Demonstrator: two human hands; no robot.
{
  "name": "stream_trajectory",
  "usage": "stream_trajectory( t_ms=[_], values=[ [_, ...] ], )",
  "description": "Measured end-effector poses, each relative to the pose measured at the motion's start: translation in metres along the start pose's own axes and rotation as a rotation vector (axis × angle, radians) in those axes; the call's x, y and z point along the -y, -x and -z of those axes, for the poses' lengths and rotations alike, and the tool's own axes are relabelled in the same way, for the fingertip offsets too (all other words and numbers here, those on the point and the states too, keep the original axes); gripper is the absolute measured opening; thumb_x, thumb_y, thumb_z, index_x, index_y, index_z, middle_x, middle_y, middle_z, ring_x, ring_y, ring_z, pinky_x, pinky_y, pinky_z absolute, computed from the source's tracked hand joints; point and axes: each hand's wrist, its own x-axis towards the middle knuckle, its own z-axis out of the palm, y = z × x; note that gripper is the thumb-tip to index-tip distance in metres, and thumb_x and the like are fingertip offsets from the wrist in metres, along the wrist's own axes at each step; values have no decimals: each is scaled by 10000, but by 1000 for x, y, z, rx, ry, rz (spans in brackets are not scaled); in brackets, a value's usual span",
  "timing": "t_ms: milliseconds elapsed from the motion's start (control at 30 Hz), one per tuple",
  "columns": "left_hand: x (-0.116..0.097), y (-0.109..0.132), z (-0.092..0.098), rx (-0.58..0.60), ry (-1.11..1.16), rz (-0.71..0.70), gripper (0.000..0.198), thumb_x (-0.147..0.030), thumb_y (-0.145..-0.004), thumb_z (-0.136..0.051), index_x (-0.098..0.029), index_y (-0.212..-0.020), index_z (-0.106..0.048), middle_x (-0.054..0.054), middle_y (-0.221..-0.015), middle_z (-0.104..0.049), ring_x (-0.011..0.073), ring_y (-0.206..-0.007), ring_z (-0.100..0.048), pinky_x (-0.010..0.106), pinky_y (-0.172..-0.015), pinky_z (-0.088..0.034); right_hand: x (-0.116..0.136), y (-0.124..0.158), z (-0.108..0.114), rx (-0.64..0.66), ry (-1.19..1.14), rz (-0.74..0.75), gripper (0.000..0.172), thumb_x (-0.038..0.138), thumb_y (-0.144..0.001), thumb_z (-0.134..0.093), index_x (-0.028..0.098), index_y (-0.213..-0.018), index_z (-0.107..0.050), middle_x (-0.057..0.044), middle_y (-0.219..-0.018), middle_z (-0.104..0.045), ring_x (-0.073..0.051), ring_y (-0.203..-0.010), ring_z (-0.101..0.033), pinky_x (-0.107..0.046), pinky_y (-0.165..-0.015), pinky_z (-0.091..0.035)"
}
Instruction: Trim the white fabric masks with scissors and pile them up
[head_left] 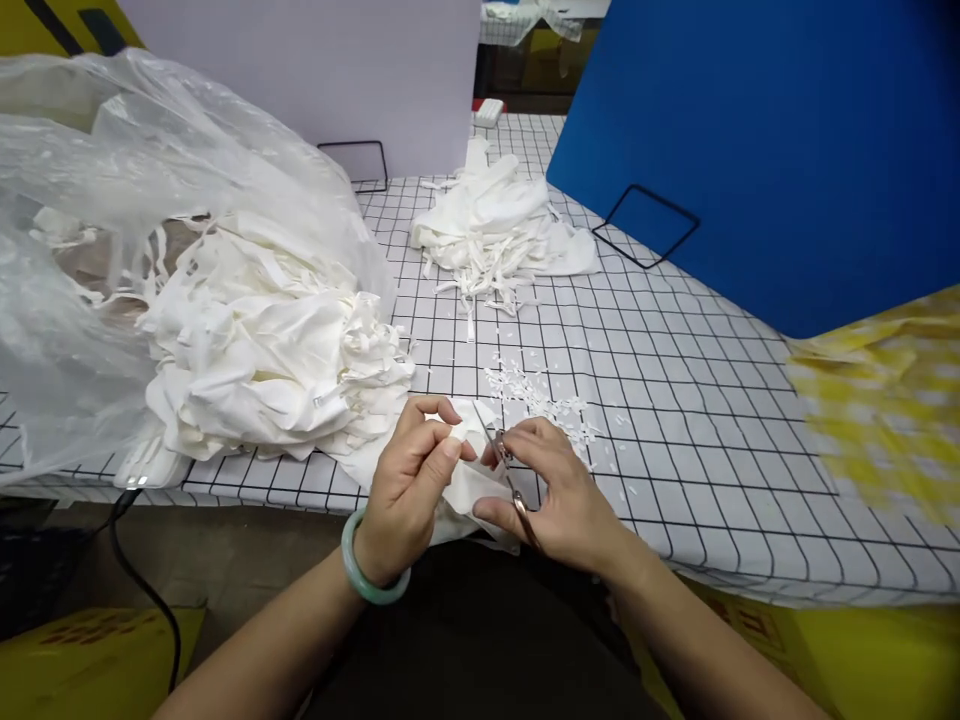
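My left hand (420, 470), with a pale green bangle on its wrist, pinches a piece of white fabric (466, 487) at the table's near edge. Small scissors (510, 470) are held in my right hand (559, 485), their blades pointing up and left beside the left fingertips. Whether the blades touch the fabric I cannot tell. Part of the fabric hangs toward my lap, partly hidden by both hands. Beyond the hands lie many tiny white snippets (536, 395). To the left is a large heap of white fabric pieces (255, 340) with narrow straps.
A clear plastic bag (225, 130) surrounds the left heap. A smaller white fabric pile (502, 225) lies farther back. A blue panel (757, 140) and a pale lilac panel (322, 80) stand behind. A power strip (154, 460) with a black cord sits at the left edge.
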Motion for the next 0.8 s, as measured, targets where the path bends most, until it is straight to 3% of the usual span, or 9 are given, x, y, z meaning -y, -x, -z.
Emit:
stream_trajectory(
  t_ms=[100,267,800],
  values=[
    [3,2,-8,55,-35,-30,286,-248,-1021,-469,-190,-811,-654,87,-986,-549,234,-1107,-498,346,-931,-444,-5,5,8,-17,126,54,432,636,-744,-768,230,-700,-626,-16,-662,-624,-209,-705,-537,-404,-747,-428],
    [9,3,-16,103,-56,-70,286,-245,-1027,-440,-188,-820,-629,87,-981,-520,237,-1104,-488,335,-914,-453,-13,13,9,-11,166,73,492,615,-775,-756,214,-596,-532,17,-554,-576,-155,-599,-496,-370,-707,-383],
    [14,1,-22,153,-98,-94,284,-229,-1033,-422,-195,-850,-636,93,-930,-533,247,-1105,-485,369,-905,-456,-16,13,12,-30,160,89,541,601,-790,-749,215,-546,-458,41,-486,-505,-126,-527,-448,-345,-672,-357]
  ],
)
